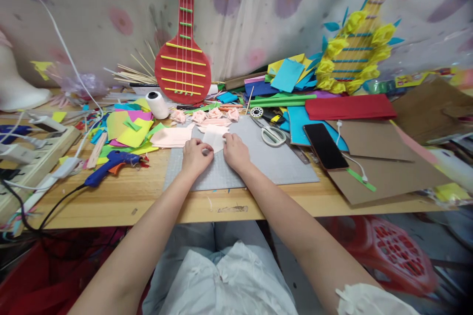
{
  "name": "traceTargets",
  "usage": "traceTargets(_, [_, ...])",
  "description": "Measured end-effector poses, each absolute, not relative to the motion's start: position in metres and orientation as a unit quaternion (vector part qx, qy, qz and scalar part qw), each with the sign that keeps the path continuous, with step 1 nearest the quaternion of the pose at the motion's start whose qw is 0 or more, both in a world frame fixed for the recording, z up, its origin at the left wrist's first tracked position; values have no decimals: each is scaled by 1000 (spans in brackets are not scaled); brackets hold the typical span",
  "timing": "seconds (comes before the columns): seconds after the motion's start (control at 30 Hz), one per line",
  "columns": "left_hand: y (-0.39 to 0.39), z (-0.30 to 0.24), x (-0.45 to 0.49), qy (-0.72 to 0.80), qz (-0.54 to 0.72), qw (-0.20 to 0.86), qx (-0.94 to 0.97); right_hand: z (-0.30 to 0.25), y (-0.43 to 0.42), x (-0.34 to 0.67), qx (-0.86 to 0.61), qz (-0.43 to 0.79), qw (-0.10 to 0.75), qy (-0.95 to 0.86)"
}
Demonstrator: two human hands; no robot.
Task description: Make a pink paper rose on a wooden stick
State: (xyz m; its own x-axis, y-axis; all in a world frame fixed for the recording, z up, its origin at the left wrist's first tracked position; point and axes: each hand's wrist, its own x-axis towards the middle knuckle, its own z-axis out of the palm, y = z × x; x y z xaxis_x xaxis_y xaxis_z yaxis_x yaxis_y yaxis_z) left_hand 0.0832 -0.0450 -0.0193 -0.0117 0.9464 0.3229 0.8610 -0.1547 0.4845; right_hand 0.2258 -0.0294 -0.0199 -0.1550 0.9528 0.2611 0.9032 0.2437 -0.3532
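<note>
Both my hands rest on the grey cutting mat (281,162) and pinch one small pale pink paper piece (215,137) between them. My left hand (195,156) grips its left edge with curled fingers. My right hand (235,151) holds its right edge, fingers closed on it. Just beyond lie more pale pink sheets (172,137) and three finished pink paper roses (199,116). Scissors (271,134) lie on the mat to the right of my right hand.
A blue glue gun (111,163) lies left of the mat, a white thread spool (157,104) behind it. A black phone (325,145) sits on brown cardboard at right. Coloured paper scraps, a red paper guitar (183,61) and a yellow-flowered guitar (354,49) crowd the back.
</note>
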Motion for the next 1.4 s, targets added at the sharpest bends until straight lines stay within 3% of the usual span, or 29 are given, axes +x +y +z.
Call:
traceTargets(0.27, [-44, -20, 94, 671, 303, 41, 675, -20, -32, 225, -589, 53, 215, -777])
traceTargets(0.57, [-45, -24, 84, 637, 308, 94, 701, -19, -33, 224, -599, 65, 190, -775])
traceTargets(0.77, [-40, -25, 56, 617, 326, 76, 712, -19, -33, 224, -603, 44, 191, -773])
traceTargets(1.0, [-35, -23, 47, 585, 326, 49, 741, -21, -32, 226, -590, 68, 238, -768])
traceTargets(1.2, [-52, -16, 71, 578, 281, -90, 761, -19, -32, 233, -538, 96, 343, -764])
traceTargets(1.4, [-60, -18, 91, 549, 236, -91, 797, -21, -31, 233, -483, 151, 325, -799])
